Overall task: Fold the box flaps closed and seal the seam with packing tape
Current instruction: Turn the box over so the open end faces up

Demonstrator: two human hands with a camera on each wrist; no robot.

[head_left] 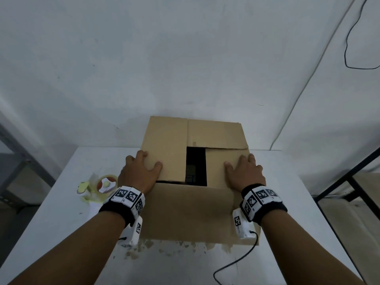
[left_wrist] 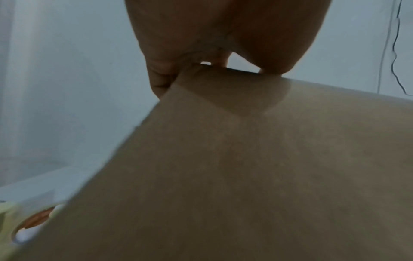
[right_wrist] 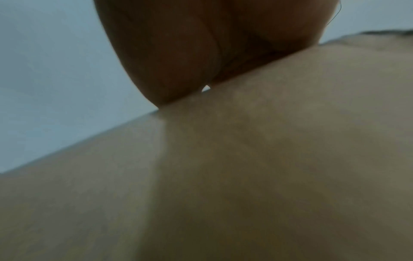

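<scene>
A brown cardboard box (head_left: 191, 212) stands on the white table (head_left: 61, 223). Its far flap (head_left: 216, 132) lies folded down. My left hand (head_left: 139, 171) presses on the left flap (head_left: 166, 145), thumb on top and fingers reaching over its left edge. My right hand (head_left: 244, 171) lies flat on the right flap (head_left: 218, 167). A dark gap (head_left: 196, 165) stays between the two side flaps. The tape dispenser (head_left: 102, 185) lies on the table left of the box. The wrist views show only the left hand (left_wrist: 201, 35) and the right hand (right_wrist: 201, 44) resting on cardboard (left_wrist: 245, 167) (right_wrist: 245, 167).
Torn cardboard scraps (head_left: 144, 247) lie along the box's near bottom edge. A black cable (head_left: 236, 262) runs from my right wrist over the table. A dark metal frame (head_left: 349, 177) stands to the right, a grey shelf (head_left: 20, 153) to the left. A white wall rises behind.
</scene>
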